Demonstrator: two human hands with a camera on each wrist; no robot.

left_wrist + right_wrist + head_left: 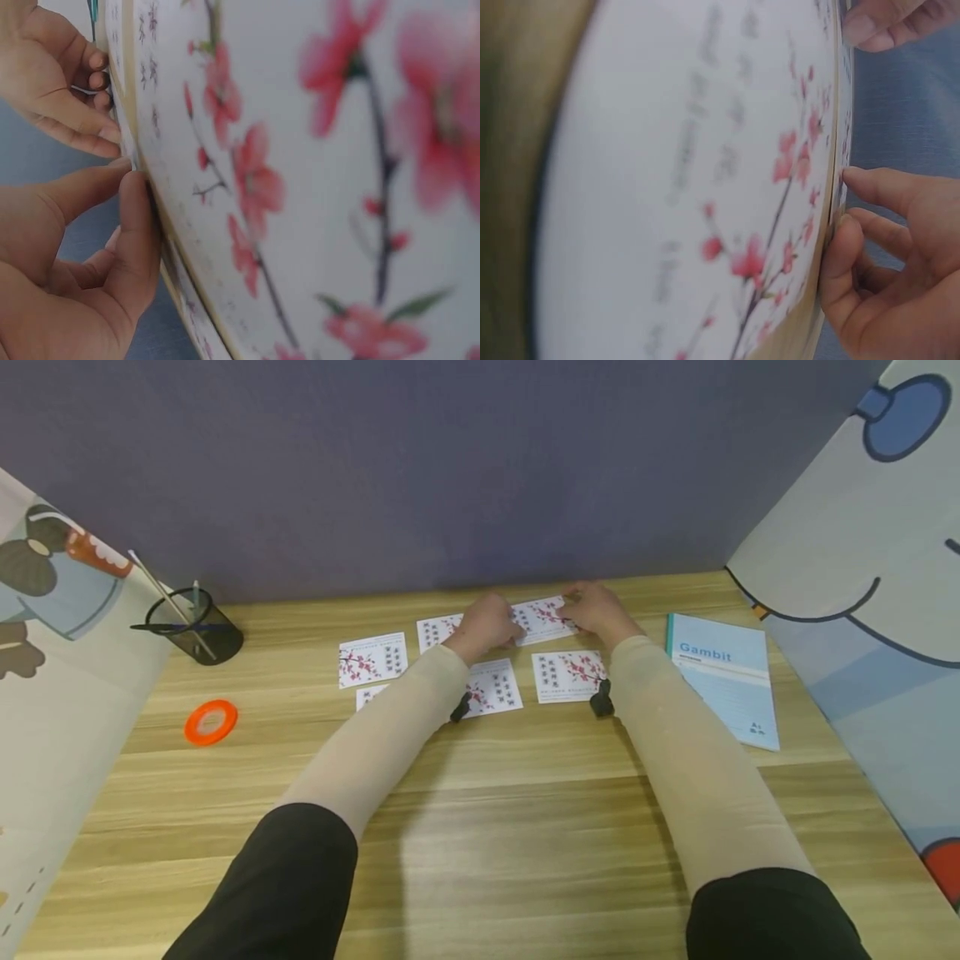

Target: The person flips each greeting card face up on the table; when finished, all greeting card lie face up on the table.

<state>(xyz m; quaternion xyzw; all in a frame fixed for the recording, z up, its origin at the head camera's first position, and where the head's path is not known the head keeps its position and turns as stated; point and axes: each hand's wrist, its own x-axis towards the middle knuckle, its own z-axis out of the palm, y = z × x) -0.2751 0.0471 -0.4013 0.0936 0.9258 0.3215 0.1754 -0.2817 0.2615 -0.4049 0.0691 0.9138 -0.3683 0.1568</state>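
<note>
Several white cards printed with pink blossom branches and dark characters lie on the wooden table. At the back right, one blossom card (542,620) lies between both hands. My left hand (486,625) pinches the left end of this card with thumb and index finger; in the left wrist view its fingertips (135,191) meet at a card edge. At the right end, my right hand (597,610) pinches the same card, its thumb and finger seen at the edge in the right wrist view. Another card (433,632) is partly behind the left hand. A further card (567,678) lies in front.
A blue notebook (723,681) lies at the right. To the left stand a black mesh pen holder (228,631) with sticks and pens, and an orange tape roll (193,727). A grey-blue panel (465,485) borders the table's back. More cards, one at the left (390,664), lie near the left forearm.
</note>
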